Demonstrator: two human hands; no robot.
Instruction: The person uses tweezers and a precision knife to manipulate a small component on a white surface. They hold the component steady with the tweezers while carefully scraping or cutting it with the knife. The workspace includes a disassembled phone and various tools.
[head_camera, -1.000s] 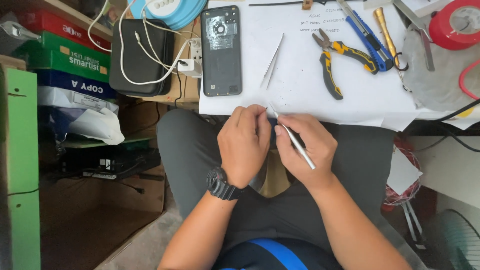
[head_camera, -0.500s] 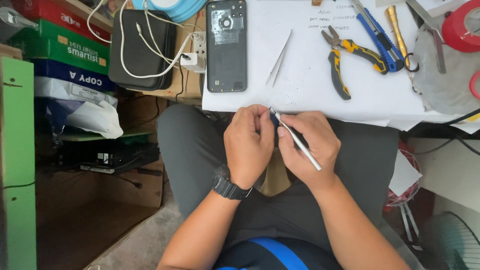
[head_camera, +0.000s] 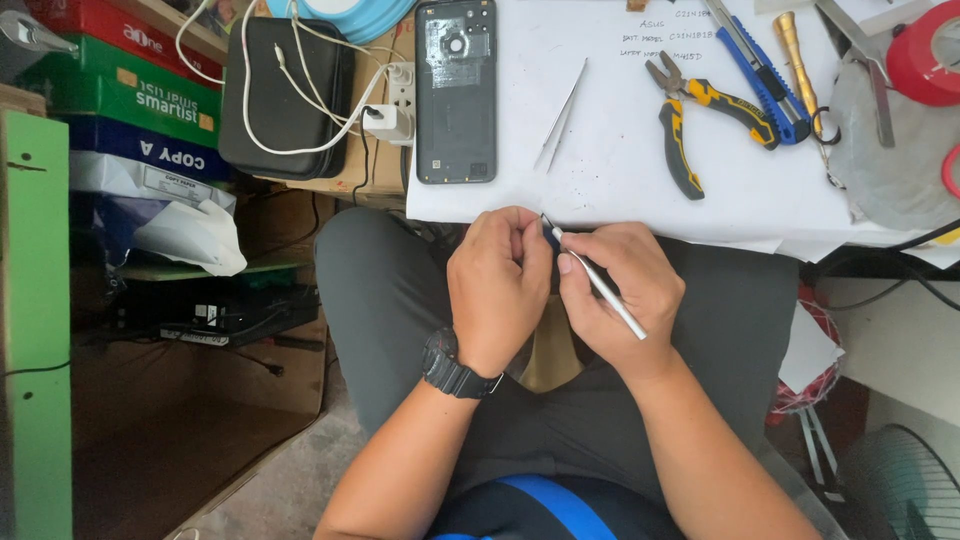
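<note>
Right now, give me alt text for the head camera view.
A seated person's left hand pinches a small part while the right hand works it with a slim white tool. Ahead on the white table lie a phone back, tweezers and pliers.

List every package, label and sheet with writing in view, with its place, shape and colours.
Red paper ream: top of the left stack, flat box.
Green paper ream: beneath it, flat box.
Blue paper ream: under that.
White-wrapped ream: lowest, white label.
White paper sheet: on the desk, handwriting near the top.
</note>
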